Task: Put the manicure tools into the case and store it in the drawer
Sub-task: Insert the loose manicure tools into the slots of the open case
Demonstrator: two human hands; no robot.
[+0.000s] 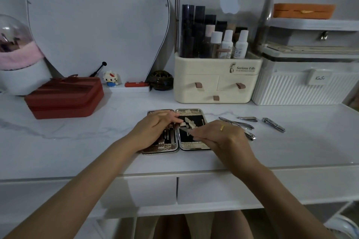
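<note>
From the head view, the manicure case (pixel 191 111) lies open flat on the white table (pixel 97 141), so both halves take tools. The left hand (pixel 155 128) rests on the left half, fingertips pressing an elastic strap, probably steadying it. The right hand (pixel 219 134) pinches a thin metal tool (pixel 185 131), sliding it in (its fingertips closed on it). Four nail clippers (pixel 274 124) wait just right.
</note>
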